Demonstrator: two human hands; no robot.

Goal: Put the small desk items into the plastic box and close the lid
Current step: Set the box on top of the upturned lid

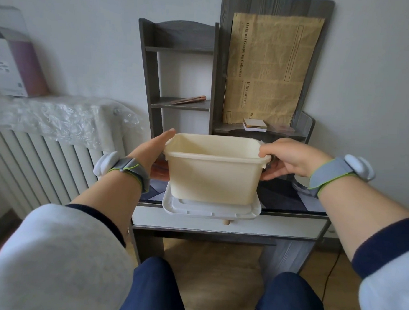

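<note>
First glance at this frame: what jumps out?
The cream plastic box, open, sits dead centre, held at its rim by the left hand and the right hand. Directly beneath it the white plastic lid lies on the desk's front edge. Behind, a tan newsprint-style paper sheet leans upright in the dark grey wooden shelf unit.

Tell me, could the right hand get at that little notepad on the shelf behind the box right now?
Probably not at once: the right hand is gripping the plastic box, as is the left hand. The notepad lies uncovered on the shelf just beyond, so once freed, the way looks open.
</note>
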